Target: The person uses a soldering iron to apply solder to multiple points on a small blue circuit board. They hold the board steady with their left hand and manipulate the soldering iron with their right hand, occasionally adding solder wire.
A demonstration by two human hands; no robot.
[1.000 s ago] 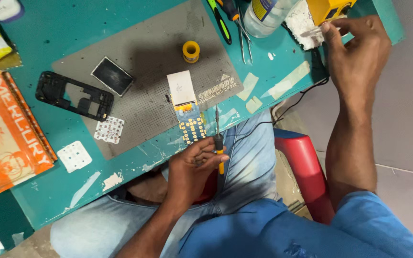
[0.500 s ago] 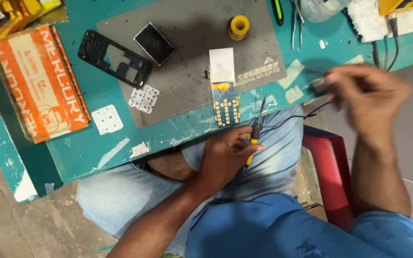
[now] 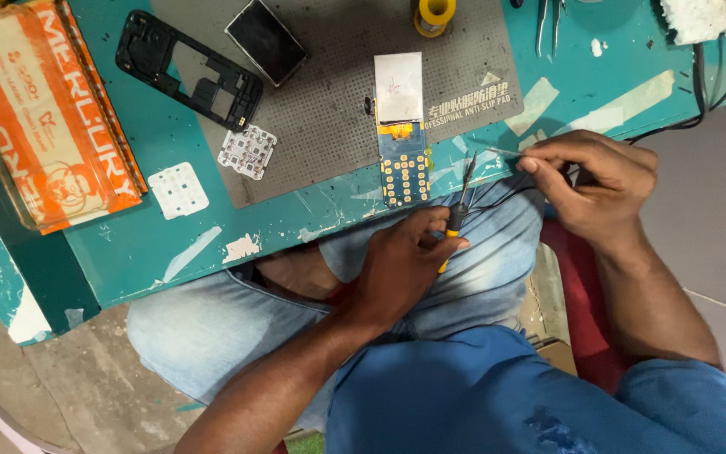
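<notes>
Phone circuit board [image 3: 402,164] w/ gold keypad contacts and a pale screen at its far end lies at the near edge of the grey mat [image 3: 329,101], on the teal surface [image 3: 170,244]. Just right of it, the soldering iron [image 3: 457,214] points up toward the board, tip close but contact can't be told; left hand [image 3: 405,261] is wrapped round its yellow-black handle, over the lap. Right hand [image 3: 594,181], further right at the surface edge, pinches a thin wire [image 3: 502,151] btwn thumb and fingertips, wire end aimed left toward the iron tip. Far left on the mat: black phone frame [image 3: 191,67] and small dark screen module [image 3: 266,40]. White keypad sheets [image 3: 247,151] near the mat's left corner. Orange box [image 3: 44,109] at far left. Yellow solder spool [image 3: 434,15] and tweezers [image 3: 548,21] at the far edge.
</notes>
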